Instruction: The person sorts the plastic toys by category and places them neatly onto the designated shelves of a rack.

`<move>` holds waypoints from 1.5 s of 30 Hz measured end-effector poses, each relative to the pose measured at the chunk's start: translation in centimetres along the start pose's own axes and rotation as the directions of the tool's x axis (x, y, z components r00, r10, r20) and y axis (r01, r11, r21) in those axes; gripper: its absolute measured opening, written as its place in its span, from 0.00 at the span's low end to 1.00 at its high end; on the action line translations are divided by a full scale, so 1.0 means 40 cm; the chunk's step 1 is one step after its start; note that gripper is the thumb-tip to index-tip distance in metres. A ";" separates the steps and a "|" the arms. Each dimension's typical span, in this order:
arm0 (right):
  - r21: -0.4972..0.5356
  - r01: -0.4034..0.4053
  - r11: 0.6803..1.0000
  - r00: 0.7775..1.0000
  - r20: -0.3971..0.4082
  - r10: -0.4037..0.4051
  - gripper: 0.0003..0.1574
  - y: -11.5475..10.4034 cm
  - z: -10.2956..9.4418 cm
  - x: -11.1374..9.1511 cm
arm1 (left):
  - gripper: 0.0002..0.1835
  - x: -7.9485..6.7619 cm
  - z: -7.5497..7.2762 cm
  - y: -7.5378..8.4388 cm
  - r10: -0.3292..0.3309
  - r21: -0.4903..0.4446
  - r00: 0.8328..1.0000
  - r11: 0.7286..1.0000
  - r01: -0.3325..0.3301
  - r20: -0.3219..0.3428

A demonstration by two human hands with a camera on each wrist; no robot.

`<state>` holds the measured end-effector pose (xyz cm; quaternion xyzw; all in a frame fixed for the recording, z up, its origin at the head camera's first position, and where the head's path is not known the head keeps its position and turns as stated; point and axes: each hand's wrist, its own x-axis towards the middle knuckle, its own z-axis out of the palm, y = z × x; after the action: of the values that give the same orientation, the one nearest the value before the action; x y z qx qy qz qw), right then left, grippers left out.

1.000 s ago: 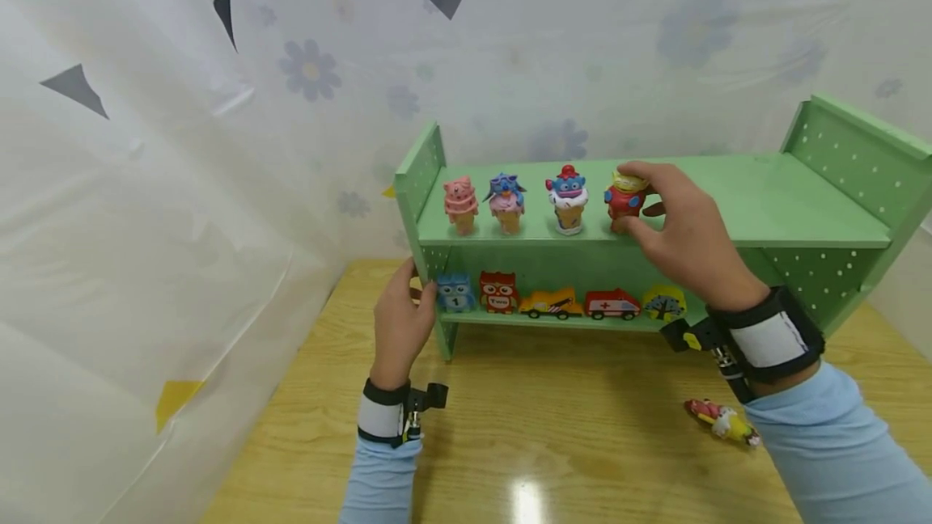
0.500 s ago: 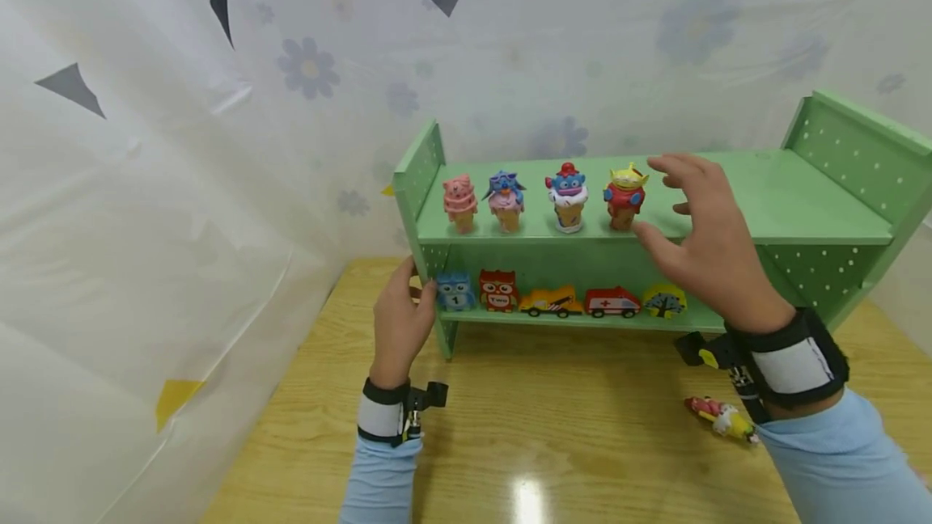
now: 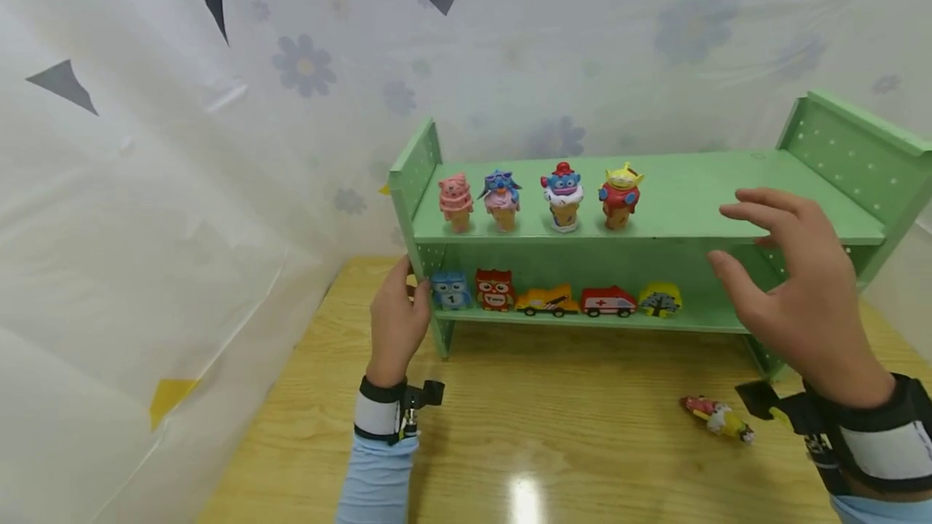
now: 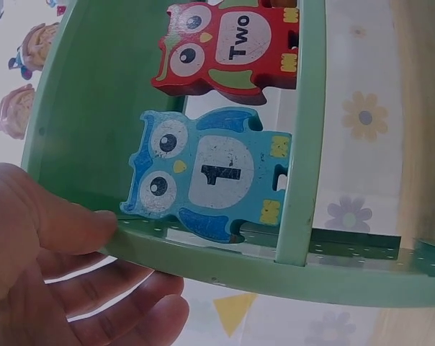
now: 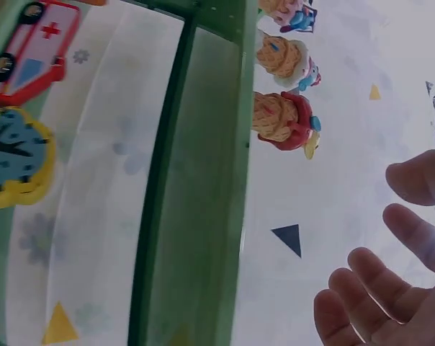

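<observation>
My left hand grips the left side panel of a green toy shelf; in the left wrist view the thumb lies on the panel's edge, the fingers outside it. My right hand holds nothing, fingers spread, in front of the shelf's right part. On the upper board stand ice-cream-cone figures: a pink one, a blue-and-pink one, a blue one with a red hat, and a yellow-headed red one. A pink-and-yellow figure lies on its side on the table.
The lower board carries a blue owl, a red owl, a yellow crane truck, a red ambulance and a yellow tree block. Behind the wooden table hangs a pale flowered sheet.
My right hand has let go of the yellow-headed red figure, which stays upright on the upper board, and has drawn away to the right and toward me. The left hand has stayed at the panel.
</observation>
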<state>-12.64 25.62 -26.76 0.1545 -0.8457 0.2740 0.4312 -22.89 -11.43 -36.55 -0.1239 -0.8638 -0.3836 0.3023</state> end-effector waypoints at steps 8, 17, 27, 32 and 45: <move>-0.021 -0.005 1.000 1.000 0.025 0.006 0.25 0.041 -0.006 -0.087 | 0.20 -0.003 -0.006 -0.007 -0.007 0.015 1.000 1.000 0.007 -0.029; -0.075 -0.009 0.997 0.944 0.330 0.034 0.21 0.136 -0.007 -0.192 | 0.20 0.000 -0.008 -0.016 0.005 0.038 1.000 0.999 -0.004 -0.030; -0.114 -0.165 0.980 0.785 0.586 0.201 0.15 0.234 0.077 -0.323 | 0.20 0.001 -0.004 -0.016 -0.006 0.043 1.000 0.999 0.006 -0.015; -0.132 -0.207 0.969 0.755 0.609 0.244 0.18 0.267 0.088 -0.356 | 0.20 -0.001 0.001 -0.009 -0.011 0.025 1.000 1.000 0.011 -0.005; -0.103 -0.411 0.906 0.511 0.797 0.322 0.11 0.318 0.085 -0.379 | 0.19 0.000 0.007 -0.006 -0.023 0.008 1.000 1.000 0.023 0.002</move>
<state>-12.37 34.17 -44.90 0.0994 -0.9456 0.3017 -0.0697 -23.12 -11.37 -36.83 -0.1129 -0.8670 -0.3835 0.2975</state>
